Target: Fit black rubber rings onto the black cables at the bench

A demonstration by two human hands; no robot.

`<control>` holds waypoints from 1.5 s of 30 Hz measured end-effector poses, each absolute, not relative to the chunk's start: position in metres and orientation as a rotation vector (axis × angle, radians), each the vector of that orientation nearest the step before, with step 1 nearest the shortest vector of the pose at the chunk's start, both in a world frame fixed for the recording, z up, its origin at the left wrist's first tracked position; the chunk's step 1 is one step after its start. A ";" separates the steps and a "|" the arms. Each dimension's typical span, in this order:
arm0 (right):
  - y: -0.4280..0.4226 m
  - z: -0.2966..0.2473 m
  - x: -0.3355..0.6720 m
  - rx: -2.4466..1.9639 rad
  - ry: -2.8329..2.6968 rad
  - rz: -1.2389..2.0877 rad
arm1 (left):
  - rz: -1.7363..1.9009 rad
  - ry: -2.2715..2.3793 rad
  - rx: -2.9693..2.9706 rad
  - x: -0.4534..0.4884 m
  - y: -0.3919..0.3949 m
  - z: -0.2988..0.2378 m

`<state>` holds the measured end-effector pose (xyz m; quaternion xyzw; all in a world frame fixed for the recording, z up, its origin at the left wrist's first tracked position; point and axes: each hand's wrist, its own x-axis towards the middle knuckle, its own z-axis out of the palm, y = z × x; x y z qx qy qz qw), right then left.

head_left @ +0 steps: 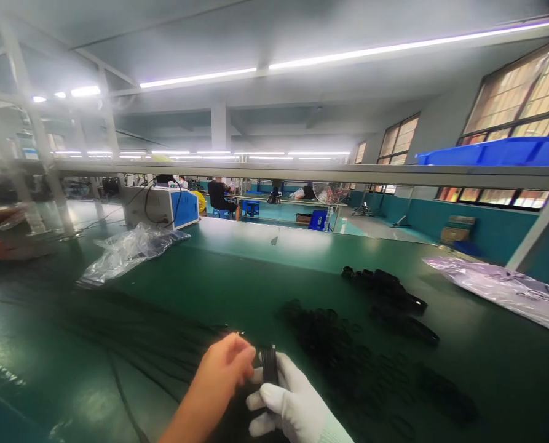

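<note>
Our gloved right hand (295, 397) holds a black cable bundle (269, 367) above the green surface (237, 283); our bare left hand (223, 372), fingers pinched narrow (on what, we cannot tell), is just beside it. If our grip slackens, its turns could spring apart and snag the loose cables (123, 394) leftward.
</note>
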<state>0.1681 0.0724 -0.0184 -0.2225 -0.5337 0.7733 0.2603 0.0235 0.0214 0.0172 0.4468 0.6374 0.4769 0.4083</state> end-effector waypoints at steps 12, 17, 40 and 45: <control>0.064 0.007 0.172 -0.423 -1.356 2.409 | 1.248 1.111 1.028 0.030 0.006 -0.004; 0.066 0.002 0.174 -0.407 -1.279 2.464 | 1.136 1.395 1.132 0.027 0.007 -0.003; 0.066 -0.005 0.174 -0.220 -0.984 2.653 | 1.272 1.565 1.551 0.007 0.020 0.013; 0.066 0.000 0.177 -0.054 -0.870 2.856 | 1.144 0.917 1.290 -0.014 0.014 0.017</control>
